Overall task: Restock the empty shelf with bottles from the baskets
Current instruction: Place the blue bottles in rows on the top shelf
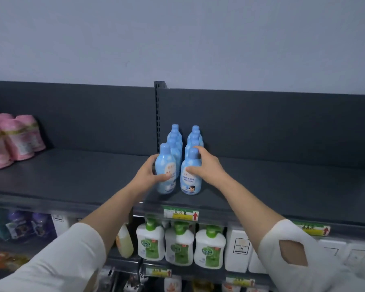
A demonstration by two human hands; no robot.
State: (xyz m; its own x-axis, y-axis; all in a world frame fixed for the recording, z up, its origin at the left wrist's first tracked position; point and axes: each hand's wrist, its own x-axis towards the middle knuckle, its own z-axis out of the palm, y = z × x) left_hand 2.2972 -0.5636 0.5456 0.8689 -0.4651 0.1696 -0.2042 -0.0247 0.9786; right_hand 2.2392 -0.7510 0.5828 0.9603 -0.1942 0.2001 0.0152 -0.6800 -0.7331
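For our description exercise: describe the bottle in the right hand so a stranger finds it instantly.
On the dark top shelf stand two rows of blue bottles. Take the right row's front bottle, the one the right hand grips, its cartoon face showing.

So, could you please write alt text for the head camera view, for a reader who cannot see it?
The left hand and right hand each grip the front bottle of two rows of blue bottles on a dark shelf. Pink packs stand far left; white-and-green soap bottles stand on the shelf below.
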